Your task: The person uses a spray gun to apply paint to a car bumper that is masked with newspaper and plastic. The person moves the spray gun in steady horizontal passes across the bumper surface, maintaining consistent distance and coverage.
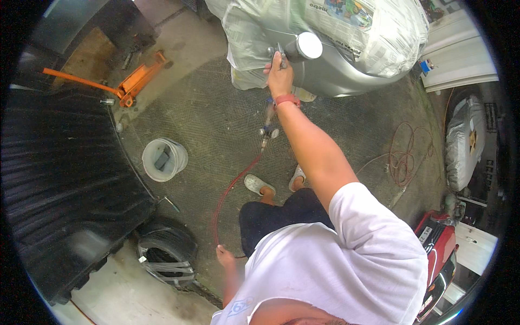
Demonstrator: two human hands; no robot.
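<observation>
The left hand is low down by the person's side, and its fingers look closed around a red hose. The hose runs up past the pale shoes to a round gauge below the right hand. Farther out, the right hand has its fingers wrapped around a spray gun with a white-topped cup. The gun is in front of a shiny silver car part, with newspaper and plastic over it.

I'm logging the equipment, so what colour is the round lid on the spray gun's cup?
The lid is white, best seen in the head view.
</observation>
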